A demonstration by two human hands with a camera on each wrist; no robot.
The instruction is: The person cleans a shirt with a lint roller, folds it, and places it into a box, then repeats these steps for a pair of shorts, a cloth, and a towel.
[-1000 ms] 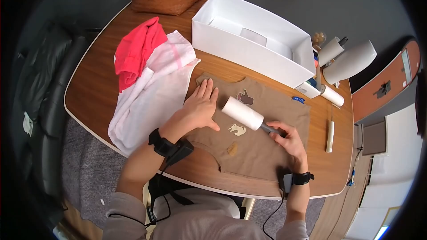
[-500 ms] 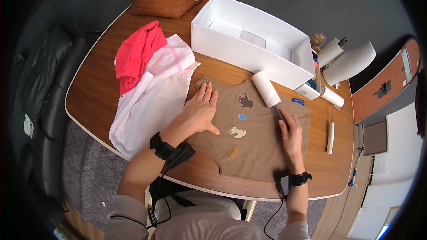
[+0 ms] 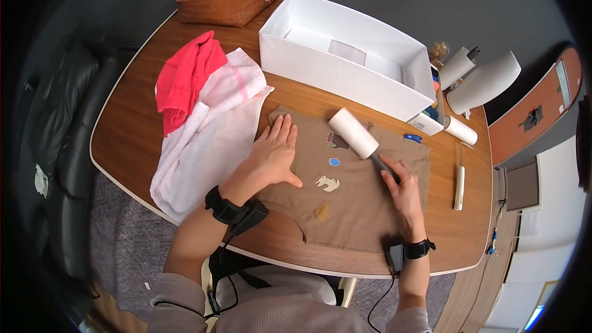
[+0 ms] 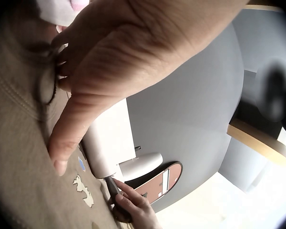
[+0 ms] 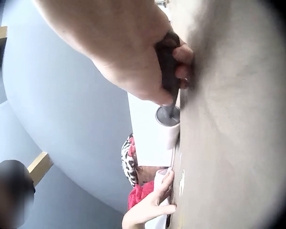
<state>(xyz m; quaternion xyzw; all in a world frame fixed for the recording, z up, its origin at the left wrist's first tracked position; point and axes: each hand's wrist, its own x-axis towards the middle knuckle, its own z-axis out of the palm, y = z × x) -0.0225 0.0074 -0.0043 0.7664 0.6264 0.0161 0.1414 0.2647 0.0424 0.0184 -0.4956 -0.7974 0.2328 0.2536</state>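
A brown shirt [image 3: 370,222] lies spread on the table, bearing several small prints, among them a cream animal figure [image 3: 327,183] and a blue patch [image 3: 334,162]. My left hand [image 3: 274,155] rests flat near its neckline with the fingers stretched out and the thumb apart. With my right hand [image 3: 404,191] I grip the dark handle of a lint roller [image 3: 353,133]. Its white paper cylinder partly covers a dark print [image 3: 337,141] in the head view. The right wrist view shows fingers curled round the handle [image 5: 169,67], the roller close against the cloth.
Behind the shirt stands a long white box [image 3: 345,89]. To the left lie a white cloth [image 3: 209,148] and a red garment [image 3: 188,80], with a brown woven bag [image 3: 228,3] at the back. A smaller white-handled roller [image 3: 459,188] lies to the right.
The lint roller swung from over the blue patch up and right toward the box, then came back left over the dark print. My left hand has stayed in place on the shirt.
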